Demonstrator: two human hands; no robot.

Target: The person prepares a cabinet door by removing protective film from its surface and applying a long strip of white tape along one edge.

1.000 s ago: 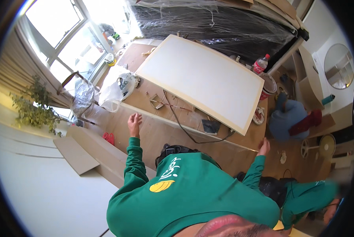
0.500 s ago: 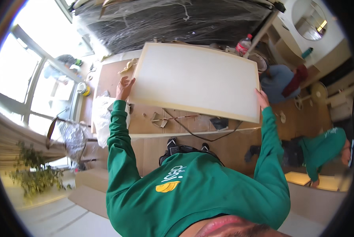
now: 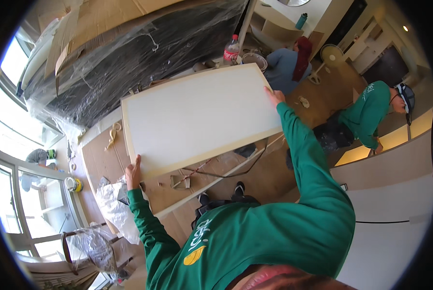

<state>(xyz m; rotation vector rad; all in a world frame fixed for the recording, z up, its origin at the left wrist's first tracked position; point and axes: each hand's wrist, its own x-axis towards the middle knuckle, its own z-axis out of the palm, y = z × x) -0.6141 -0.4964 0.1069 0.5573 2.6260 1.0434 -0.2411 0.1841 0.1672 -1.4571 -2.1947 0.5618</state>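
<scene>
A large white rectangular panel with a cream border is held level above a cardboard-covered table. My left hand grips its near left corner, thumb up along the edge and the other fingers mostly hidden. On the right edge, my right hand holds the panel with fingers on the top face. Under its near edge lie a small scraper-like tool, a thin striped stick and a dark bent strip. Crumpled clear plastic lies beside my left wrist.
Behind the panel stand a cola bottle and an open can; plastic-wrapped furniture rises beyond. A person in blue crouches at far right, and one in green bends at the right. A plastic-wrapped chair stands at left.
The view has swung toward the right, so the panel appears slanted. My left hand, looser on the left edge before, is now at the near left corner. The co-worker in green shows more fully.
</scene>
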